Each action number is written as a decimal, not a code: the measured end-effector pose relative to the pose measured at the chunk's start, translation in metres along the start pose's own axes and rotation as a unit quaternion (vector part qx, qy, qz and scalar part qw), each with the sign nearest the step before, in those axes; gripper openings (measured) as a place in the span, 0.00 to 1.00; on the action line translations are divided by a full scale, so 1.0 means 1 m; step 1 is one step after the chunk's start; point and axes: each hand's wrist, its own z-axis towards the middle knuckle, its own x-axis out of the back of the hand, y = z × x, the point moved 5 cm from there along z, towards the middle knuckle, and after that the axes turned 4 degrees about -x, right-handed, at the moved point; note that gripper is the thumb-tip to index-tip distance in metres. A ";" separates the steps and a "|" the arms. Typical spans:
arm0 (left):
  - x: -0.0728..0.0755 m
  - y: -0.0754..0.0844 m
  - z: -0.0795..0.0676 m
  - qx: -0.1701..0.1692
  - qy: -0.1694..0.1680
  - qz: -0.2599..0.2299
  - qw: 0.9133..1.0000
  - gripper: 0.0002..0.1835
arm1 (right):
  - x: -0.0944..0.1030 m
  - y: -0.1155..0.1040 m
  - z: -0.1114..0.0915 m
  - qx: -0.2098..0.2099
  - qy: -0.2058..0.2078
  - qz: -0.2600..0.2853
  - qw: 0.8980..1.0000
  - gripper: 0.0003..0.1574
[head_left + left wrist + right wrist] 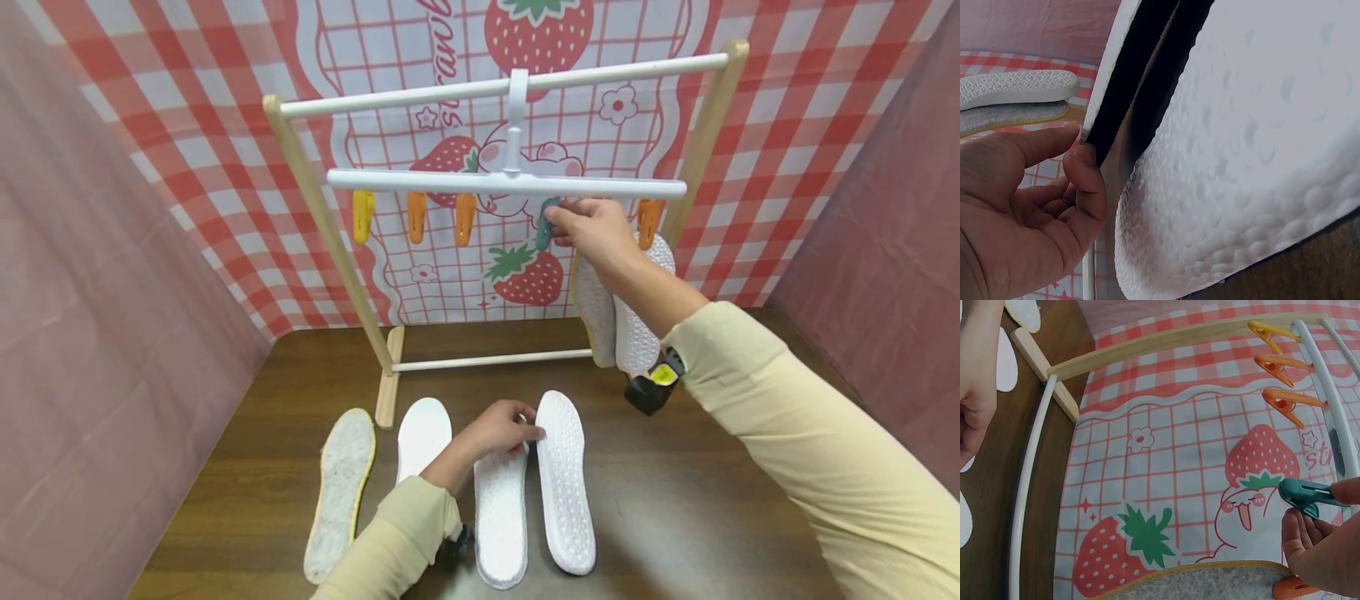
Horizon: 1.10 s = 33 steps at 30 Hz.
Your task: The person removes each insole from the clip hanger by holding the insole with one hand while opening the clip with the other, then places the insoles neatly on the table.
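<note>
My right hand (pixel 596 229) is raised to the white hanger (pixel 450 182) and holds a teal clothespin (pixel 545 225) that hangs from its bar. In the right wrist view, thumb and fingers are on the teal clothespin (pixel 1310 494). Lower down, my left hand (pixel 504 429) pinches the edge of a white bumpy insole (pixel 566 492) near its upper end. The left wrist view shows thumb and forefinger meeting on that edge. Just left of it lies another white insole (pixel 501 517), its upper end partly behind the left hand.
Yellow (pixel 363 217) and orange clothespins (pixel 465 219) hang along the bar's left side. At right, a grey insole (pixel 596 308) and a white insole (pixel 637 333) hang near an orange clothespin (pixel 648 223). A wooden rack (pixel 330 225) stands behind. A yellow-edged insole (pixel 341 492) and a white one (pixel 423 433) lie left.
</note>
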 end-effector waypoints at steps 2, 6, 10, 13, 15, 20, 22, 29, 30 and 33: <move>0.000 -0.001 0.000 0.001 0.001 0.001 1.000 0.18 | -0.001 0.000 0.000 0.000 -0.001 0.000 1.000 0.26; 0.001 -0.003 0.000 0.005 0.002 0.004 1.000 0.18 | -0.001 0.000 0.000 -0.003 -0.001 -0.001 1.000 0.26; 0.000 -0.005 0.001 0.009 0.003 0.010 1.000 0.19 | -0.002 -0.001 0.001 -0.005 -0.002 0.003 1.000 0.27; -0.001 -0.007 0.001 0.015 0.002 0.009 1.000 0.19 | -0.002 -0.001 0.000 -0.008 -0.001 0.006 1.000 0.26; -0.001 -0.007 0.000 0.018 0.001 0.006 1.000 0.19 | -0.002 -0.001 0.000 -0.010 -0.001 0.006 1.000 0.26; -0.002 -0.008 0.000 0.023 0.001 0.003 1.000 0.18 | 0.002 0.001 -0.003 -0.008 -0.001 0.004 1.000 0.25; -0.001 -0.008 -0.001 0.025 0.002 0.007 1.000 0.17 | 0.005 0.002 -0.005 -0.002 0.004 0.007 1.000 0.25; 0.001 -0.007 -0.004 0.023 -0.005 0.020 1.000 0.18 | 0.020 0.007 -0.009 0.018 0.034 0.028 0.999 0.24; 0.002 -0.007 -0.004 0.022 -0.006 0.021 1.000 0.18 | 0.022 0.008 -0.009 0.018 0.038 0.027 0.999 0.24; 0.005 -0.007 -0.004 0.015 -0.007 0.027 1.000 0.17 | 0.028 0.012 -0.010 0.017 0.049 0.026 0.998 0.24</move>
